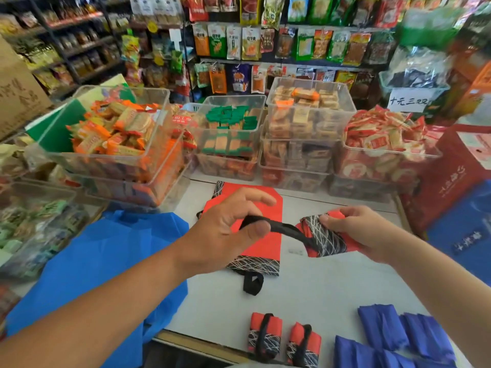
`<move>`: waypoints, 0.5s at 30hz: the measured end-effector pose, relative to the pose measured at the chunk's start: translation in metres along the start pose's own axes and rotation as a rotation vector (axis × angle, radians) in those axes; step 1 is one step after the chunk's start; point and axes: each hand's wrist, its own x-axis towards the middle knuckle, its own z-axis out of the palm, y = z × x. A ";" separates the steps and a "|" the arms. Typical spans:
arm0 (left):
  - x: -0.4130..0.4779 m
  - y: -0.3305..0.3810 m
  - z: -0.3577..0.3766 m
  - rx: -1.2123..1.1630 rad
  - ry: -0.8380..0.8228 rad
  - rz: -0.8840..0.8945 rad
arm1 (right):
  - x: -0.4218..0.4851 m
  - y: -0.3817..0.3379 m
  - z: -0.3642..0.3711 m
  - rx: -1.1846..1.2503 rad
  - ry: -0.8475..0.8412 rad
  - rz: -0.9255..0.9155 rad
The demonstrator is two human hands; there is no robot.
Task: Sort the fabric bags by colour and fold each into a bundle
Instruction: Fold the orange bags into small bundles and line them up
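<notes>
Hands first: your left hand [225, 227] pinches the black strap [281, 229] between thumb and curled forefinger, the other fingers spread loosely above it, while your right hand [356, 229] grips the half-folded red bag [329, 240], a small wad with a black-and-white scribbled band, held above the tabletop [332, 293]. The strap runs from that wad across to your left hand. Under your left hand a flat red bag [268, 245] lies spread on the tabletop, patterned band and handle loop towards you. Near the front edge two red bundles [264, 335] sit side by side, each wrapped by its black strap, and just to their right lie several dark blue bundles [382, 325]. On your left, loose blue bags [111, 248] are heaped and drape over the tabletop's side. Behind everything stand clear bins [233, 139] filled with wrapped snacks
</notes>
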 end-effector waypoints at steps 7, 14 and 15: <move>0.004 -0.024 0.035 -0.472 0.415 -0.386 | -0.005 0.010 0.023 0.146 -0.038 -0.037; -0.002 -0.047 0.058 -0.470 0.302 -0.829 | -0.032 0.020 0.040 -0.168 0.037 -0.349; 0.000 -0.045 0.057 -0.480 0.271 -0.863 | -0.034 0.018 0.039 -0.184 0.022 -0.375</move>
